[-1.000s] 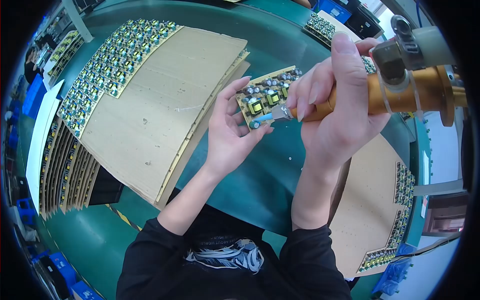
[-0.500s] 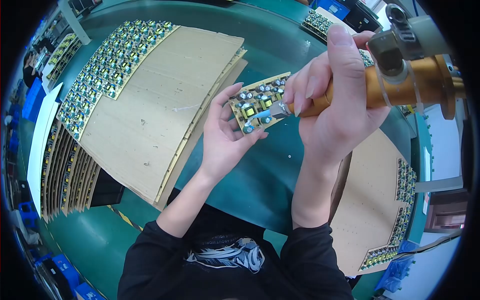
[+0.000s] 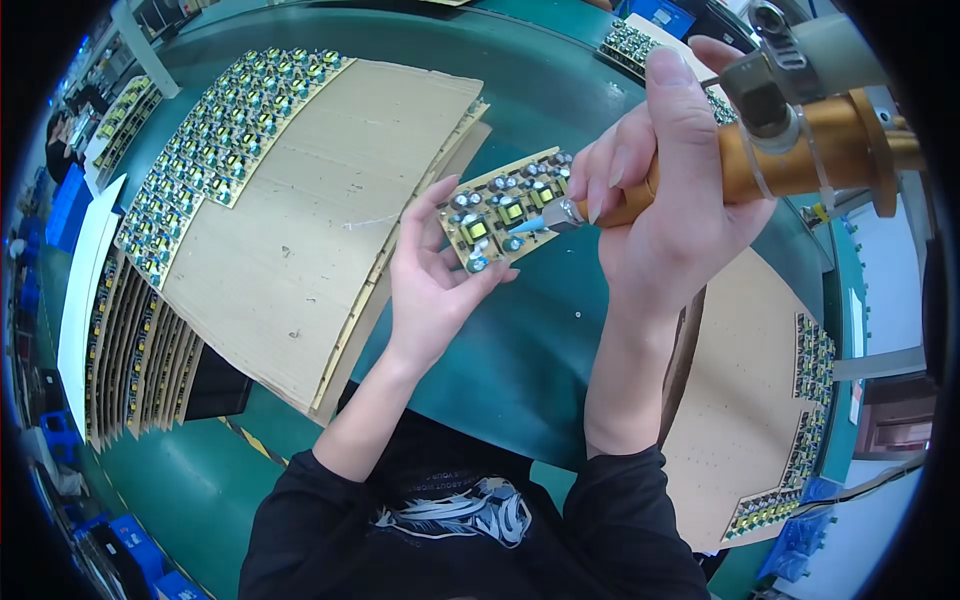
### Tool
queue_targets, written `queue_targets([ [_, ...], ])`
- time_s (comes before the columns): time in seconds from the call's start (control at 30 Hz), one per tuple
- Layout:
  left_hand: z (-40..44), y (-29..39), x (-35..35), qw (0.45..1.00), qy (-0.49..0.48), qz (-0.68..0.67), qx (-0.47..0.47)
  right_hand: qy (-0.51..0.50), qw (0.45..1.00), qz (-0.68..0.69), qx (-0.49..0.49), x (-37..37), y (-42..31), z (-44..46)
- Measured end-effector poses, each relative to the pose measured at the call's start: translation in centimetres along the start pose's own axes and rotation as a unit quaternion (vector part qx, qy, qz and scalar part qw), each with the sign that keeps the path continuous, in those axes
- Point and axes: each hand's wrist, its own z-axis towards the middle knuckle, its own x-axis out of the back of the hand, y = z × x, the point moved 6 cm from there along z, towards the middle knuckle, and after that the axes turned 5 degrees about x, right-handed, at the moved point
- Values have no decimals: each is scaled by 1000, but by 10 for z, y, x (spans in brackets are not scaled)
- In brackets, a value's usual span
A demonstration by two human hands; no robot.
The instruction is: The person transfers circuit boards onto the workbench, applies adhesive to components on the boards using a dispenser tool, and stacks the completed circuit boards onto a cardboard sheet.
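Tilted up in my left hand (image 3: 430, 275) is a circuit board panel (image 3: 490, 208) with yellow transformers and round capacitors, gripped at its left edge between thumb and fingers. My right hand (image 3: 680, 190) is wrapped around an orange-gold glue dispenser (image 3: 745, 160), thumb along its top. The dispenser's light blue nozzle (image 3: 531, 225) points left at the board, its tip over the components near the lower middle; whether it touches cannot be made out. White glue shows around parts at the board's lower left. My right fingers cover the board's right end.
On the left, cardboard sheets (image 3: 340, 190) carry rows of circuit boards (image 3: 225, 135). Below them stands a stack of cardboard layers with boards (image 3: 140, 350). Another cardboard sheet (image 3: 740, 400) at right holds boards (image 3: 812, 370) along its edge. A person (image 3: 60, 145) is far left.
The board in my left hand has shifted left and slightly down. The nozzle tip now lies farther right along the board, away from the lower-left corner parts.
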Motion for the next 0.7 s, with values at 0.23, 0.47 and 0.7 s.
queue_targets([
  [0.23, -4, 14, 3, 1000, 12, -16, -8, 18, 999, -23, -16, 4, 0, -1],
  [0.47, -5, 15, 1, 1000, 1, -8, -15, 9, 1000, -13, -10, 2, -1, -2],
  [0.7, -6, 13, 1, 1000, -1, -12, -10, -1, 1000, -27, -3, 4, -3, -1],
])
